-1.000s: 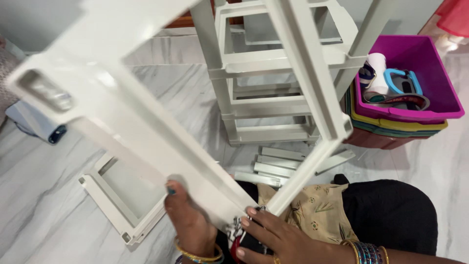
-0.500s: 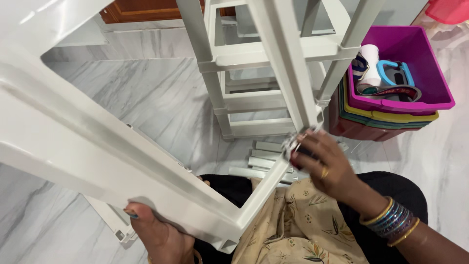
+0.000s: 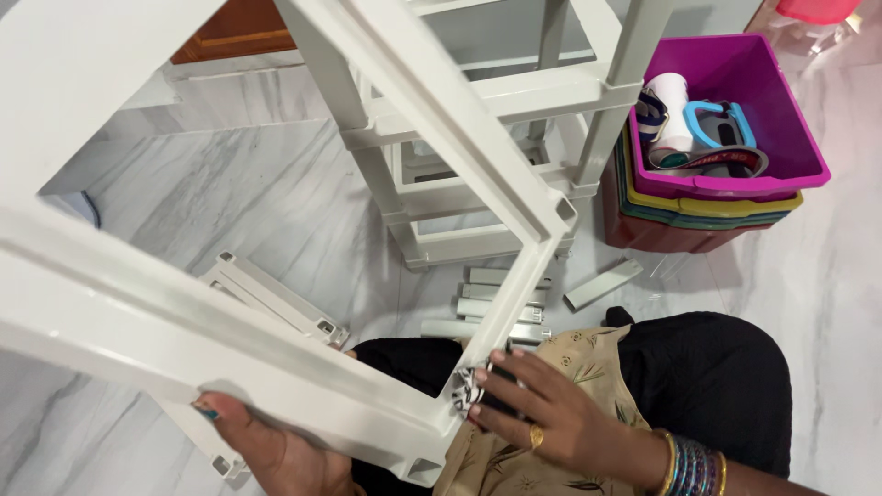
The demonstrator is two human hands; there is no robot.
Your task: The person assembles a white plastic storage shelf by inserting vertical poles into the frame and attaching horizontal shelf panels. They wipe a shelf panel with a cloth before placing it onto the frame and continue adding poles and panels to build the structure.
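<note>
A large white plastic frame [image 3: 184, 331] fills the left and middle of the head view, tilted over my lap. My left hand [image 3: 266, 450] grips its near rail from below, thumb on the edge. My right hand [image 3: 542, 413] rests at the frame's near right corner, fingers closed around a small dark object with a white patterned end [image 3: 469, 390]; what it is I cannot tell. Bangles sit on my right wrist.
A partly built white plastic rack [image 3: 478, 174] stands on the marble floor ahead. Several short white posts [image 3: 501, 303] lie at its foot. Another white frame [image 3: 276, 303] lies flat at left. Stacked coloured bins [image 3: 717, 184], the top magenta one holding items, stand at right.
My right hand has come down from the frame's far right corner to its near right corner. The frame has shifted and tilted in my left hand.
</note>
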